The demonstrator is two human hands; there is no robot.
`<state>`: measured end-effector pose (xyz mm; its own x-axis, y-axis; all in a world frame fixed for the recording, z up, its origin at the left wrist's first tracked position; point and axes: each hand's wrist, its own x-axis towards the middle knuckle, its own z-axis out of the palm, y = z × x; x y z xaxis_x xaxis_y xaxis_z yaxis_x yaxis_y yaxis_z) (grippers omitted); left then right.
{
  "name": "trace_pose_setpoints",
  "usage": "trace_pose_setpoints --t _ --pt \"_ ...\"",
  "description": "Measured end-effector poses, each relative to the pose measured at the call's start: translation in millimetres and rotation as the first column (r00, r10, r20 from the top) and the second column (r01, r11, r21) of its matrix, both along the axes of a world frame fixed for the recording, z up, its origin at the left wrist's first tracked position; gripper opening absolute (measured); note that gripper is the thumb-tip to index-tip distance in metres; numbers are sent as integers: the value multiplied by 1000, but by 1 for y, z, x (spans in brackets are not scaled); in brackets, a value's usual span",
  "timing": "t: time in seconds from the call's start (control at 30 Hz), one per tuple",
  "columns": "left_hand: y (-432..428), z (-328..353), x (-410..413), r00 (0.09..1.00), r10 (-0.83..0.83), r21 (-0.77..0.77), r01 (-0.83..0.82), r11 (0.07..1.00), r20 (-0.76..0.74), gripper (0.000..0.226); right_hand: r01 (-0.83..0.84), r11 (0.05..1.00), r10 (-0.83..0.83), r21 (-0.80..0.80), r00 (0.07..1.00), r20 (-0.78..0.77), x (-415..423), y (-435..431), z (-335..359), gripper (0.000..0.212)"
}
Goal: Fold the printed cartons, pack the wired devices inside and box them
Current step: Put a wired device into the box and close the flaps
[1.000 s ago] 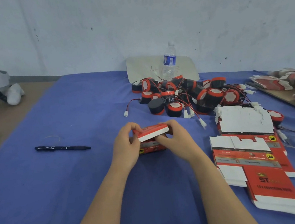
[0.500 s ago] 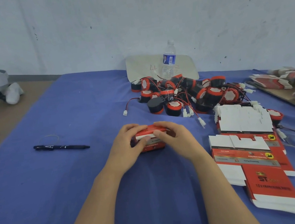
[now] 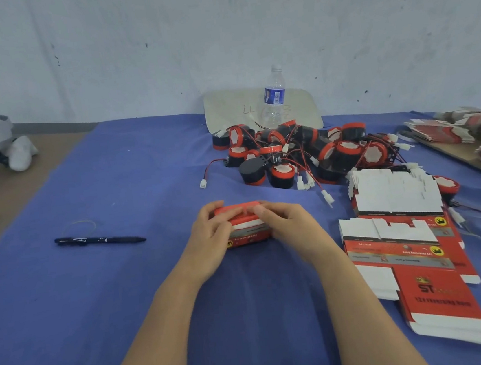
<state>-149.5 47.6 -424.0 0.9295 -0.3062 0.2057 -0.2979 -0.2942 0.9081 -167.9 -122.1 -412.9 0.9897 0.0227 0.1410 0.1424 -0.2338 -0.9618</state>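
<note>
Left hand point(image 3: 210, 240) and right hand point(image 3: 287, 225) both clamped on small red carton point(image 3: 246, 227) (top flap pressed down), pile of wired devices point(image 3: 299, 154) just beyond carton, flat cartons point(image 3: 407, 240) right of it

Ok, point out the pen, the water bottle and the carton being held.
pen point(image 3: 101, 239): head view, middle of its barrel.
water bottle point(image 3: 273, 96): head view, its blue label.
carton point(image 3: 247, 236): head view, its printed front face.
</note>
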Motion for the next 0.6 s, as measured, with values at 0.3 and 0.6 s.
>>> trace_pose_setpoints --t 0.3,0.6 --pt "-1 2 -3 1000 19 77 -19 997 -7 49 98 978 -60 182 977 -203 2 7 -6 34" --pt "-20 10 -13 950 221 12 -224 975 -219 64 206 977 -195 54 967 -165 -3 31 -2 23"
